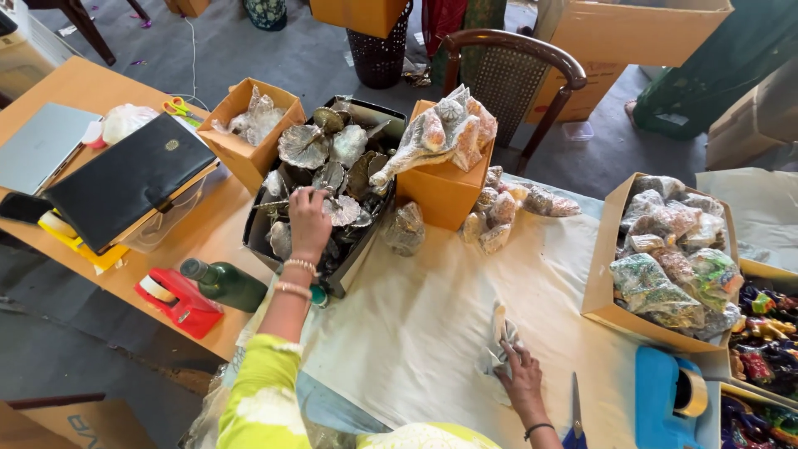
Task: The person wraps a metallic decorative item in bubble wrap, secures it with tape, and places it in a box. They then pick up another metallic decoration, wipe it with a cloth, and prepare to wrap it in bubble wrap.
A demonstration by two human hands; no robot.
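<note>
Far left: a closed laptop [37, 145] and a black folder [125, 179] lie on the wooden desk [83, 83], pushed back from the work area.
Desk edge: a red tape dispenser [177, 301] and a green bottle [224, 284] sit near my left elbow, within easy reach.
Small box: an open cardboard box [249, 133] holds a few plastic-wrapped pieces.
Dark tray: the black tray [349, 270] is heaped with silver leaf-shaped metal pieces [328, 162], unwrapped and loose.
Left hand: my left hand [309, 220] is down in the tray, fingers curled onto one silver piece; whether it is properly gripped I cannot tell.
Middle box: an orange box [440, 195] carries a wrapped shell-shaped figure [440, 137] on top, with more wrapped pieces beside it.
Cloth: a white sheet [416, 333] covers the table, probably to protect the metalware.
Right hand: my right hand [524, 382] rests on the sheet, fingers pinching a crumpled clear wrapper [499, 345], held ready.
Near right: blue-handled scissors [575, 416] and a blue tape dispenser [665, 399] lie just beside that hand.
Far right: a large carton [603, 274] is full of wrapped items.
</note>
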